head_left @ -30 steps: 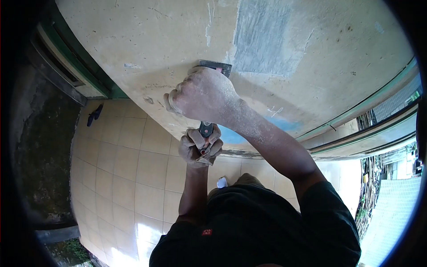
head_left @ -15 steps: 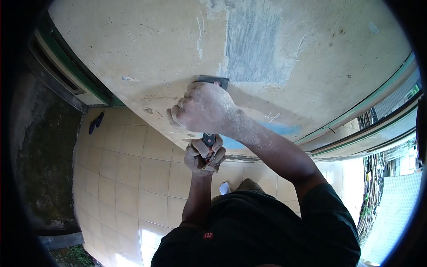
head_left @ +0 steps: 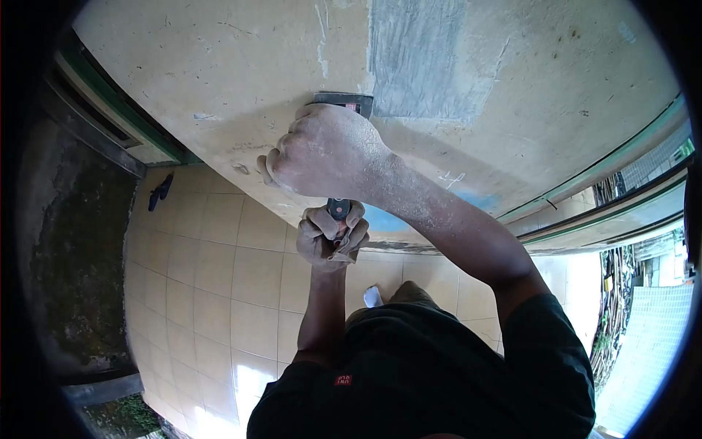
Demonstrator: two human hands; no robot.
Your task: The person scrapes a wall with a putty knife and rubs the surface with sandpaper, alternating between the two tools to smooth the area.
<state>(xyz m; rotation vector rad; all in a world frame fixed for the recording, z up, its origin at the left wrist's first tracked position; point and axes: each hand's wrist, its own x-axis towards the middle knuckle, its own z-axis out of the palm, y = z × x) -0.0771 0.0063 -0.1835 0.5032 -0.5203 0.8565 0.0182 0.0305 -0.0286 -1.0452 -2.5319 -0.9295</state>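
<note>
Wall (head_left: 219,66) filled most of what you saw, a yellowish painted face, scuffed and chipped, with a bare grey patch (head_left: 417,66) scraped clean near the top. Below it lay the tiled floor (head_left: 219,293), pale square tiles with a bright glare low down, and a small dark object (head_left: 158,191) lay on the tiles near the green-edged frame (head_left: 124,121) at your left. Your black shirt (head_left: 424,373) took up the bottom of the view.

Your right hand (head_left: 325,157), dusted white, was curled into a loose fist and pressed over the upper part of the scraper (head_left: 342,102), so that only the flat metal blade showed above your knuckles. That blade lay against the wall, its top edge just left of the lower left corner of the grey patch. Your left hand (head_left: 330,238) sat directly under the right one, fingers wrapped tight around the scraper's dark handle (head_left: 337,209), which showed between the two hands. Both forearms ran down toward your chest, the right one powdered with pale dust along its length.
</note>
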